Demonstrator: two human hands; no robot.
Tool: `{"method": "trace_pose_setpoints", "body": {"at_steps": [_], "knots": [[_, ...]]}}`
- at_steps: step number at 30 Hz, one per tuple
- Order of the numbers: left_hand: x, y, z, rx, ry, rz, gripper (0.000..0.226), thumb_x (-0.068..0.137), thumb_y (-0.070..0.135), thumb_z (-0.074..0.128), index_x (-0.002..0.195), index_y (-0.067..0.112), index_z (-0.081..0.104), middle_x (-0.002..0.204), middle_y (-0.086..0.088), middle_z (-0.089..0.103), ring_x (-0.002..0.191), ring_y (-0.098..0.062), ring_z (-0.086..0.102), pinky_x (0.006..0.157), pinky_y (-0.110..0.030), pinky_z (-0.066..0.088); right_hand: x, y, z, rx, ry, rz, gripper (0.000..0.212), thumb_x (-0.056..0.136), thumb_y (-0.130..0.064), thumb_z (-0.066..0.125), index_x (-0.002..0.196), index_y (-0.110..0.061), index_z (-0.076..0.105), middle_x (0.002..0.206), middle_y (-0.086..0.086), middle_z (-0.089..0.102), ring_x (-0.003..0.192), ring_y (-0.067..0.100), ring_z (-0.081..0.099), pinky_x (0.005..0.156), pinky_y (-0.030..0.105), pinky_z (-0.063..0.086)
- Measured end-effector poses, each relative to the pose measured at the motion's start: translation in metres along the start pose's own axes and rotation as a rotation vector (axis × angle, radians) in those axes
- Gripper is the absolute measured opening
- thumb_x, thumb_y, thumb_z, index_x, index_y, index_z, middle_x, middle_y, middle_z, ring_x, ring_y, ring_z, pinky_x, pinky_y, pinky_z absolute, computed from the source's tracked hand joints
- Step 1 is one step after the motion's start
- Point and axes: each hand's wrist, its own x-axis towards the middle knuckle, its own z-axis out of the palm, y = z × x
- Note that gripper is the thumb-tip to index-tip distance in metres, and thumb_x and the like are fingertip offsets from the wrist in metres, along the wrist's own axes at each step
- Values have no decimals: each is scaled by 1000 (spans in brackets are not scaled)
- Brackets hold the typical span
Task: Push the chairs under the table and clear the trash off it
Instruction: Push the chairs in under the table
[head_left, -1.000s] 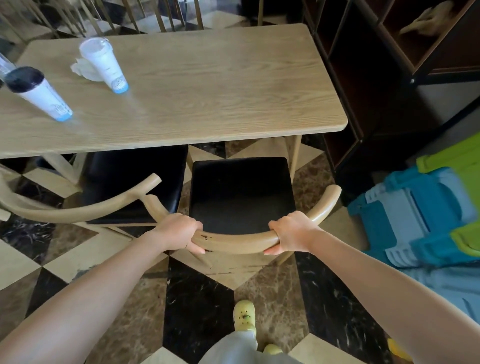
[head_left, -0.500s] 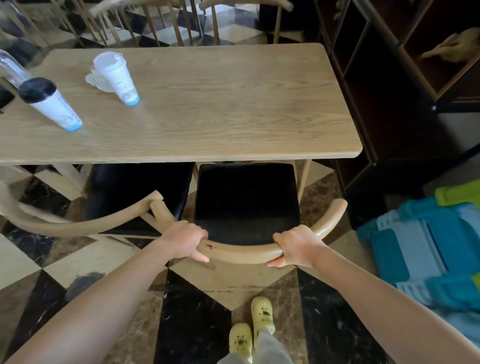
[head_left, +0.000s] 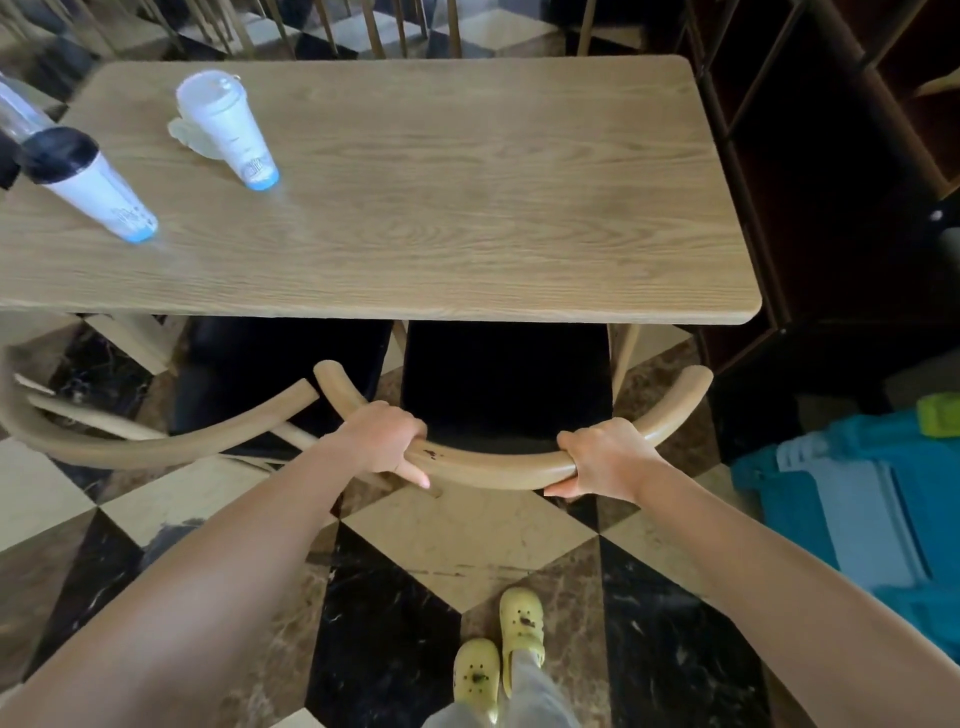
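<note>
- Left hand (head_left: 382, 436) and right hand (head_left: 605, 457) both wrap the chair's curved backrest (head_left: 493, 467).
- Its left tip sits close to the neighbouring chair's arm (head_left: 208, 431); a skewed push could knock them together.

The floor (head_left: 457, 540) is polished stone laid in a diamond chequer of cream, black and veined brown tiles, with dark scuff marks on the cream tile in the middle. Dark wooden shelving (head_left: 810, 171) with open compartments stands along the right side. Below it, in the right corner, lies a stack of blue and pale-blue plastic panels (head_left: 872, 499) with a green piece on top. Pale wooden spindle chair backs (head_left: 410, 26) line the far edge.
</note>
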Motion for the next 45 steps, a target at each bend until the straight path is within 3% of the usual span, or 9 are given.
{"method": "trace_pose_setpoints", "body": {"at_steps": [7,10,14,21,28,34,39,42,45], "knots": [[12,-2,-7,-66,67,-61,65,67,72,63,111,24,65,102,7,67,102,-15,58,104,-34,31,13,12,-2,14,0,20,53,85,-67,48,104,-18,58,90,-3,67,80,17,65,72,30,54],[13,-2,-7,-133,76,-118,61,65,68,67,109,26,66,106,9,65,113,-13,51,117,-43,13,17,17,-3,-4,-4,17,55,85,-68,47,104,-17,57,90,-3,67,80,17,64,72,30,54],[11,3,-5,-167,77,-156,59,68,65,67,112,26,65,113,8,63,123,-16,42,117,-49,-2,18,17,-2,-4,-16,18,57,84,-70,47,104,-18,57,90,-3,66,80,17,63,69,29,52],[9,6,-10,-231,35,-165,57,68,63,69,112,27,65,113,7,62,125,-18,41,117,-49,-6,24,17,-7,100,-185,68,64,73,-77,54,101,-19,53,89,-4,64,74,14,60,66,28,50],[5,9,-24,-312,-116,-147,53,78,59,63,120,27,60,119,4,61,129,-22,40,117,-51,-9,27,20,-20,435,-416,171,60,77,-64,63,121,-23,58,109,-3,63,95,16,59,73,24,45],[-10,32,-45,-411,-224,-173,65,87,62,48,141,25,42,144,-3,47,138,-25,35,120,-49,2,23,9,-38,490,-512,264,67,82,-53,63,139,-20,48,136,1,53,122,23,50,105,39,43],[-30,57,-70,-515,-294,-175,64,95,52,43,147,17,34,149,-4,40,136,-23,39,105,-32,33,11,-4,-79,467,-624,263,70,89,-50,55,149,-21,34,150,1,39,136,25,38,108,36,33],[-41,65,-83,-524,-303,-173,59,97,49,39,144,12,40,135,-4,49,135,-24,41,100,-29,33,6,-8,-96,404,-643,259,68,89,-55,51,147,-21,38,151,1,40,137,25,38,113,38,32],[-49,67,-93,-496,-291,-151,62,97,52,36,146,13,38,151,-4,39,138,-21,37,110,-32,31,1,-13,-111,350,-610,255,65,93,-56,44,145,-16,42,151,2,41,139,25,38,114,38,30]]}}
